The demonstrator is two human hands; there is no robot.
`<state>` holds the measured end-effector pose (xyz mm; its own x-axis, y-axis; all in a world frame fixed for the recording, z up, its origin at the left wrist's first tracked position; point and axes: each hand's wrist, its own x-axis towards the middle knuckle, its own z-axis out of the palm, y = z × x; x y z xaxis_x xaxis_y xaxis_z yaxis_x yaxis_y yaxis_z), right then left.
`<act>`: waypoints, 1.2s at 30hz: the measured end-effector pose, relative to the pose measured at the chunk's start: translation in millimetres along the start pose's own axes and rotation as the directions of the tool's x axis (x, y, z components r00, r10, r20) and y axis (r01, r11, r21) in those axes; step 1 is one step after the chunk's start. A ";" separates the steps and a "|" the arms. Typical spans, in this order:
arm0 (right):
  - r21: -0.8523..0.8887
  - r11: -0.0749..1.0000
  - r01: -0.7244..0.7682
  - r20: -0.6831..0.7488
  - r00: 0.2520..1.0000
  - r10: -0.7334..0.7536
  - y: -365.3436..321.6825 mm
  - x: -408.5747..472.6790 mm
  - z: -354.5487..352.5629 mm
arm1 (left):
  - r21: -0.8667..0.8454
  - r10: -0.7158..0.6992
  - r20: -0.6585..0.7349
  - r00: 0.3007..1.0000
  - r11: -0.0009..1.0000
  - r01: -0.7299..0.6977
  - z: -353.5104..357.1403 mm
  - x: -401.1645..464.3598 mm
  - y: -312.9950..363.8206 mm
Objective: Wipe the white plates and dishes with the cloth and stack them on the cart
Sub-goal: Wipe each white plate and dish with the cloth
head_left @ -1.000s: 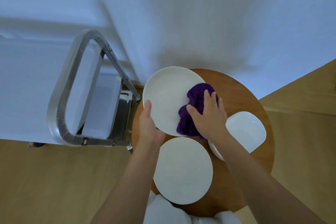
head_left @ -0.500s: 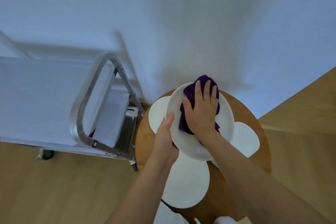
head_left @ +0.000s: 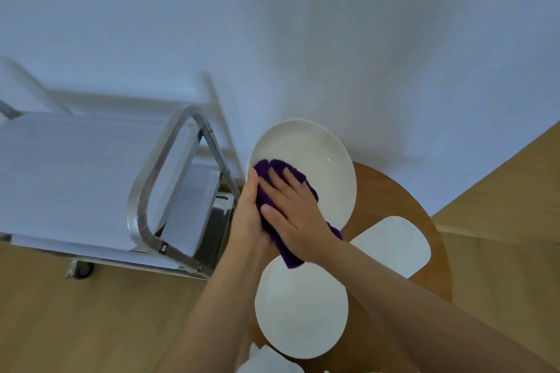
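The plate [head_left: 306, 160] has come up off the tabletop [head_left: 403, 200] and now tilts, its left rim gripped in the left hand [head_left: 247, 218]. The right hand [head_left: 292, 209], fingers flat, has slid the cloth [head_left: 272, 169] across to that edge. Wiping looks nearly finished; the cart [head_left: 91, 179] waits left of both hands.

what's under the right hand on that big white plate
The purple cloth, pressed against the big white plate by the right hand. The cloth shows above the fingers and trails below the wrist; its middle and the plate surface beneath are covered. The left hand holds the plate's edge.
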<state>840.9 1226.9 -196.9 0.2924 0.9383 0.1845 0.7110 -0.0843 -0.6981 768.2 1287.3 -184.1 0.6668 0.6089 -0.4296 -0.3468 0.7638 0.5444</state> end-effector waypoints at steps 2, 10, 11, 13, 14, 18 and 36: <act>-0.074 0.995 0.072 0.096 0.993 -0.065 11.8 -15.8 -3.3 | -0.009 -0.053 0.014 0.999 0.999 0.053 0.8 -2.2 10.4; -0.521 0.779 0.349 0.170 0.937 -0.306 73.6 -56.8 -29.2 | 0.333 -0.099 0.136 0.986 0.942 0.049 3.4 -4.5 36.7; -0.552 0.757 0.351 0.138 0.933 -0.332 76.8 -57.8 -31.0 | 0.373 -0.113 0.131 0.985 0.926 0.057 3.4 -3.9 40.4; -0.586 0.737 0.337 0.080 0.929 -0.361 76.4 -60.3 -31.3 | 0.415 -0.128 0.122 0.984 0.907 0.067 5.7 -3.4 49.6; -0.598 0.731 0.329 0.052 0.926 -0.375 72.8 -61.2 -29.4 | 0.416 -0.132 0.108 0.985 0.906 0.076 9.1 -3.0 53.9; -0.557 0.785 0.272 -0.103 0.915 -0.391 44.7 -48.4 -24.3 | 0.438 -0.026 -0.006 1.000 0.899 0.026 32.2 5.3 59.7; -0.363 0.891 0.274 0.253 0.949 -0.188 49.0 -35.4 -54.3 | 0.478 0.187 -0.165 0.968 0.874 -0.088 17.1 0.4 47.7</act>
<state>900.1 1171.3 -200.1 -0.0182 0.9912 0.1315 0.9456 0.0598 -0.3199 763.2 1320.3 -146.0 0.4722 0.7681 -0.4325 -0.0464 0.5117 0.8579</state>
